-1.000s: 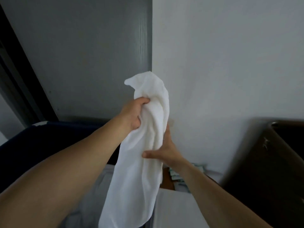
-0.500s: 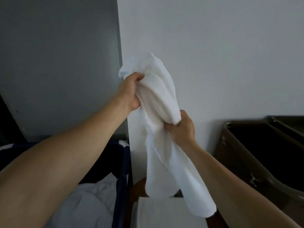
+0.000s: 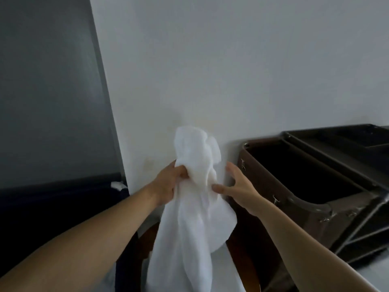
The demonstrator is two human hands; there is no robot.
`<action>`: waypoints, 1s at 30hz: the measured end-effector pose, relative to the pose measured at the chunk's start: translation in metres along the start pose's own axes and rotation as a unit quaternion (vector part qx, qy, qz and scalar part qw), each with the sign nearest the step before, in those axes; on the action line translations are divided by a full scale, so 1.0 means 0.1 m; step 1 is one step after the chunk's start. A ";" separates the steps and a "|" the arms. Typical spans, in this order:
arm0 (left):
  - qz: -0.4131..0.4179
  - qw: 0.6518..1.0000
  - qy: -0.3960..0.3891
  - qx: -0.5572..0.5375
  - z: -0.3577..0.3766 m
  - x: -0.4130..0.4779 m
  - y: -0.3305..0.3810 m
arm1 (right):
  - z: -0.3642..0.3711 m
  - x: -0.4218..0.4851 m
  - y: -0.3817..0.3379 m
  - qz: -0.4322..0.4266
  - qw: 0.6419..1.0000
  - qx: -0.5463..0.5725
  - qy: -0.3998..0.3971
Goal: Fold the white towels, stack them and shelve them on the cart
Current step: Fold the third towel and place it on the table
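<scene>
Left hand (image 3: pixel 168 183) — fistful of towel (image 3: pixel 189 218)

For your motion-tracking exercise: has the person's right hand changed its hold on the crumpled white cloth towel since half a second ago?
Yes. The right hand, then closed on the crumpled white cloth towel, is now open with fingers spread, nearer the brown cart.

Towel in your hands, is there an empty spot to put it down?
The dark cart bin on the right, against the wall, looks empty. The middle is crowded: the left hand grips the towel, with the right hand open beside it.
</scene>
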State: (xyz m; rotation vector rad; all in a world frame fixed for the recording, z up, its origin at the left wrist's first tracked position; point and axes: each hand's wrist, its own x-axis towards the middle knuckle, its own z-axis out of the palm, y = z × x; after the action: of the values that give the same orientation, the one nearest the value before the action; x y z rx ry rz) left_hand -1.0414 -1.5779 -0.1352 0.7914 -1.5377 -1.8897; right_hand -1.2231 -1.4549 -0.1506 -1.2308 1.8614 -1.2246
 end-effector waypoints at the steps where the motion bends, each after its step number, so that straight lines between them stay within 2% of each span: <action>1: -0.005 1.000 -0.015 0.003 0.01 -0.01 -0.12 | -0.02 0.02 0.06 0.003 1.000 -0.001 -0.004; 4: -0.020 0.998 -0.065 -0.006 0.03 -0.02 -0.26 | -0.09 0.12 0.21 -0.016 0.998 0.032 -0.056; 7: -0.033 0.996 -0.075 -0.032 0.09 0.01 -0.20 | -0.18 0.22 0.24 -0.003 0.981 0.092 -0.172; 9: -0.028 0.996 -0.077 -0.018 0.17 0.03 -0.13 | -0.20 0.28 0.23 -0.002 0.970 0.102 -0.221; 14: -0.010 0.998 -0.055 -0.007 0.20 0.04 -0.01 | -0.35 0.46 0.01 -0.012 0.979 0.133 -0.156; 17: 0.006 0.999 0.039 0.018 0.14 0.01 -0.01 | -0.43 0.51 -0.19 -0.050 0.983 0.091 -0.149; 20: -0.012 0.993 0.090 0.074 0.16 -0.14 -0.03 | -0.35 0.52 -0.33 -0.091 0.985 0.021 -0.142; 22: -0.057 0.986 0.159 0.010 0.10 -0.18 0.00 | -0.28 0.54 -0.37 -0.104 0.990 -0.014 -0.097; 24: -0.045 0.979 0.196 -0.012 -0.04 -0.24 0.05 | -0.22 0.55 -0.36 -0.116 0.991 -0.038 -0.060; 26: -0.032 0.986 0.139 -0.085 -0.13 -0.31 0.16 | -0.19 0.54 -0.35 -0.116 0.990 -0.061 -0.050; 27: -0.020 0.991 0.109 -0.075 -0.19 -0.32 0.20 | -0.18 0.55 -0.35 -0.117 0.989 -0.070 -0.054; 29: 0.000 0.997 0.031 0.072 -0.17 -0.30 0.27 | -0.18 0.56 -0.37 -0.119 0.987 -0.092 -0.062; 30: 0.000 0.987 -0.002 0.162 -0.09 -0.29 0.31 | -0.18 0.55 -0.40 -0.119 0.986 -0.098 -0.063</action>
State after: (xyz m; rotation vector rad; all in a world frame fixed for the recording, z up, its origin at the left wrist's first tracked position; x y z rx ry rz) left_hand -1.0135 -1.5673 -0.1032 0.9270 -1.8744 -1.6621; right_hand -1.2451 -1.5042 -0.1057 -1.6393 1.8152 -1.0729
